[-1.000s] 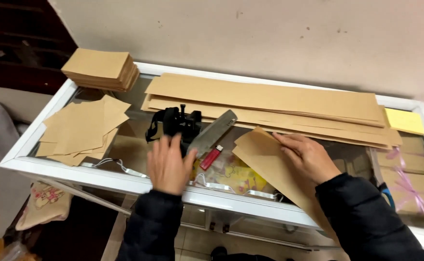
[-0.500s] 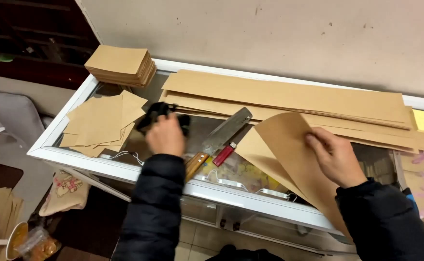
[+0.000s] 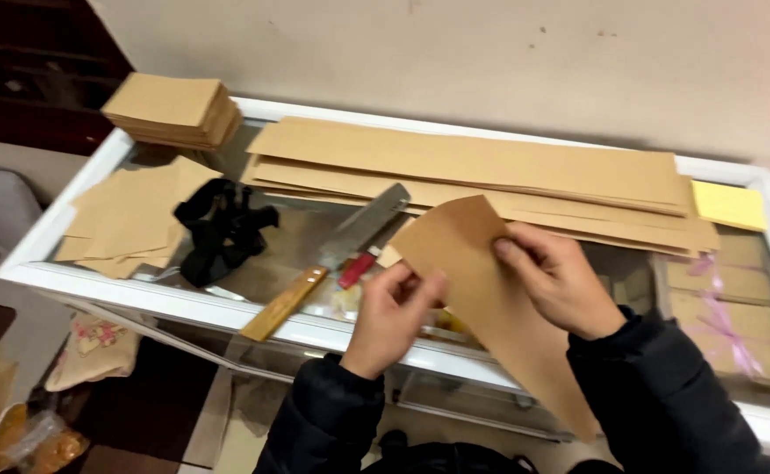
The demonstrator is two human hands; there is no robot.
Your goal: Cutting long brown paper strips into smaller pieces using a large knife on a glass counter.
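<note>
Two hands on one brown paper strip [image 3: 482,290], and only the head view to go on. Left hand [image 3: 394,316] pinches the strip's near edge, grip narrow, thumb and fingers closed on the paper. Right hand [image 3: 561,281] clamps the same strip from the other side, fingers over the top face, thumb hidden beneath. The strip is lifted off the surface [image 3: 227,312], its upper corner curling over, its long tail running down past the front rim toward the person's lap.

Look left: a cleaver [image 3: 337,254] lies flat on the glass, blade toward the wall, wooden handle poking out over the front rim. A red lighter [image 3: 356,269] sits just beside the blade. A black strap bundle [image 3: 223,230] rests further left, partly on loose brown sheets [image 3: 126,219]. A neat stack of small brown bags [image 3: 170,110] stands at the far left corner, long brown strips [image 3: 473,175] are piled along the wall, and a yellow pad [image 3: 729,206] sits at the far right.

Risks, as I judge them: that handle overhangs the edge near the left sleeve, so a nudge from the forearm could tip the cleaver off the surface. The hanging tail could snag on the rim and crease or tear. And a hard pinch on that curling corner might fold the paper where no fold is wanted.
</note>
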